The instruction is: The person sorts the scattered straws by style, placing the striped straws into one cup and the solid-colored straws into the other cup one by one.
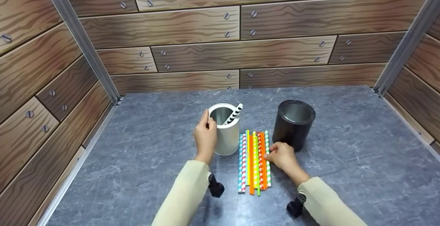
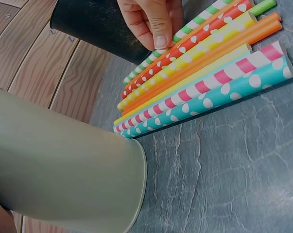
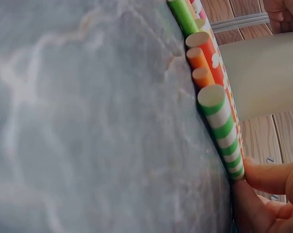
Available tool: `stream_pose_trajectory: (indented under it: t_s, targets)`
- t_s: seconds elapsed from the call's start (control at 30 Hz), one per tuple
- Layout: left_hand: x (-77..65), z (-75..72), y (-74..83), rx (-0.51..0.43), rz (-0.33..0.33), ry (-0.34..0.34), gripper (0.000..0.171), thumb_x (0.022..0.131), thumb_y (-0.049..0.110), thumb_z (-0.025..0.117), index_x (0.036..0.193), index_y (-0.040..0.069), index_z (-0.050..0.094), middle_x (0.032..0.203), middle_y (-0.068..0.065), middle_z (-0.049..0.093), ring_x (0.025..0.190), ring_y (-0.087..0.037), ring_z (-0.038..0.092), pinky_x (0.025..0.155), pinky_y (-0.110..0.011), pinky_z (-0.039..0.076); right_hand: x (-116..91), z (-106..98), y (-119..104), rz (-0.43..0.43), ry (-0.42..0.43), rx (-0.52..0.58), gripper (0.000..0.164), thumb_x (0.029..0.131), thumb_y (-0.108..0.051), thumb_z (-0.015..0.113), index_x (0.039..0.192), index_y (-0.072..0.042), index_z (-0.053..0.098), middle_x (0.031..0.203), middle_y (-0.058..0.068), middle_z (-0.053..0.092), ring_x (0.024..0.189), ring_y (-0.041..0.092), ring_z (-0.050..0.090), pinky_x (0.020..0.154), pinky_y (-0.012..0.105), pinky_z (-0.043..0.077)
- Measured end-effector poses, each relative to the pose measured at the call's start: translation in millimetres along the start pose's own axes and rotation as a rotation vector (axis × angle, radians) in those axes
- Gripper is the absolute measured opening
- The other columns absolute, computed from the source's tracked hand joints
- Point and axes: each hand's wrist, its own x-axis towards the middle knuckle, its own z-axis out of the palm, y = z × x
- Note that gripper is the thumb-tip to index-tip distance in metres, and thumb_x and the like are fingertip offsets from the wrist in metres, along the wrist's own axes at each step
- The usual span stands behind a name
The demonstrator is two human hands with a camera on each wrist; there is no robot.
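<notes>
My left hand (image 1: 205, 137) grips the white can (image 1: 227, 140) at its left side and rim. One black-and-white striped straw (image 1: 234, 113) leans inside that can, its top above the rim. To the can's right, several coloured paper straws (image 1: 254, 164) lie side by side on the table. At their right edge my right hand (image 1: 282, 156) pinches the green-and-white striped straw (image 3: 223, 128) between thumb and fingers; it still lies flat beside the others. The black can (image 1: 292, 130) stands upright just behind the right hand, which hides part of its base.
The grey marbled tabletop (image 1: 144, 143) spreads around the cans and straws. Wood-plank panels (image 1: 192, 56) enclose the back and both sides, with metal posts (image 1: 82, 40) at the corners. Each wrist wears a small black camera (image 1: 216, 186).
</notes>
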Motion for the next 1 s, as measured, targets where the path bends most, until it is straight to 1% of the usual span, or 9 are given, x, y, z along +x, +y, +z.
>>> stream_pose_trajectory:
  t_s: [0.13,0.2,0.33,0.43,0.5,0.6,0.73,0.93,1.0]
  targets:
    - [-1.0,-0.1,0.9,-0.001,-0.002,-0.005,0.041,0.089,0.012,0.049,0.130,0.005,0.053,0.133,-0.008,0.051,0.125,-0.020,0.046,0.087,-0.033,0.046,1.0,-0.5,-2.2,0.036,-0.027,-0.030,0.021,0.072,-0.011,0.075,0.085,0.002,0.064,0.067,0.002,0.060,0.066,0.017,0.054,0.062,0.030,0.045]
    - [-0.9,0.2,1.5,0.006,0.005,0.001,0.041,0.089,0.011,0.049,0.129,0.004,0.053,0.132,-0.009,0.052,0.124,-0.021,0.046,0.089,-0.034,0.046,1.8,-1.1,-3.8,0.052,-0.041,-0.035,0.017,0.073,-0.010,0.073,0.082,0.001,0.064,0.064,0.001,0.057,0.063,0.016,0.052,0.059,0.028,0.043]
    - [-0.5,0.9,1.8,0.015,0.014,0.010,0.041,0.088,0.011,0.050,0.128,0.003,0.054,0.131,-0.010,0.053,0.123,-0.024,0.047,0.091,-0.035,0.046,2.9,-2.6,-6.2,0.060,-0.051,-0.031,0.012,0.071,-0.006,0.071,0.078,0.000,0.064,0.062,0.000,0.055,0.060,0.015,0.050,0.056,0.026,0.040]
    - [-0.6,0.7,2.1,0.016,0.008,0.007,0.041,0.088,0.011,0.050,0.129,0.003,0.053,0.132,-0.010,0.052,0.124,-0.023,0.047,0.093,-0.035,0.045,3.5,-3.2,-6.9,0.063,-0.056,-0.016,0.011,0.069,-0.003,0.068,0.078,0.001,0.065,0.065,0.001,0.057,0.061,0.016,0.051,0.055,0.026,0.041]
    - [-0.7,0.3,2.4,0.012,0.005,0.005,0.042,0.088,0.011,0.050,0.129,0.003,0.053,0.132,-0.010,0.052,0.124,-0.023,0.047,0.091,-0.036,0.046,4.2,-3.2,-7.3,0.082,-0.070,0.011,0.010,0.071,-0.002,0.067,0.079,0.002,0.066,0.068,0.003,0.060,0.061,0.016,0.052,0.054,0.026,0.042]
    - [-0.4,0.3,2.5,0.007,0.001,0.005,0.042,0.088,0.012,0.049,0.129,0.004,0.053,0.132,-0.009,0.052,0.124,-0.022,0.046,0.093,-0.035,0.045,5.2,-3.0,-7.7,0.115,-0.086,0.065,0.012,0.072,-0.001,0.066,0.084,0.004,0.067,0.074,0.006,0.063,0.061,0.015,0.055,0.054,0.026,0.045]
    - [-0.2,0.7,1.4,0.004,-0.003,0.007,0.042,0.088,0.012,0.049,0.129,0.004,0.053,0.133,-0.009,0.052,0.125,-0.022,0.046,0.099,-0.034,0.041,6.4,-2.2,-7.5,0.173,-0.102,0.161,0.015,0.073,0.001,0.064,0.087,0.006,0.066,0.078,0.008,0.063,0.060,0.014,0.055,0.054,0.026,0.047]
    - [-0.2,0.6,0.5,0.007,-0.016,-0.003,0.042,0.089,0.012,0.048,0.131,0.005,0.052,0.134,-0.008,0.051,0.126,-0.020,0.045,0.100,-0.033,0.040,5.2,-1.4,-8.2,0.214,-0.095,0.264,0.016,0.071,0.004,0.061,0.086,0.008,0.065,0.074,0.007,0.059,0.055,0.013,0.052,0.050,0.024,0.045]
    - [-0.4,0.5,0.3,0.003,-0.019,-0.008,0.043,0.089,0.012,0.047,0.131,0.005,0.052,0.134,-0.007,0.050,0.126,-0.019,0.044,0.096,-0.032,0.042,4.4,-1.1,-8.9,0.217,-0.090,0.286,0.017,0.069,0.004,0.060,0.086,0.008,0.065,0.072,0.005,0.058,0.053,0.012,0.051,0.049,0.024,0.044]
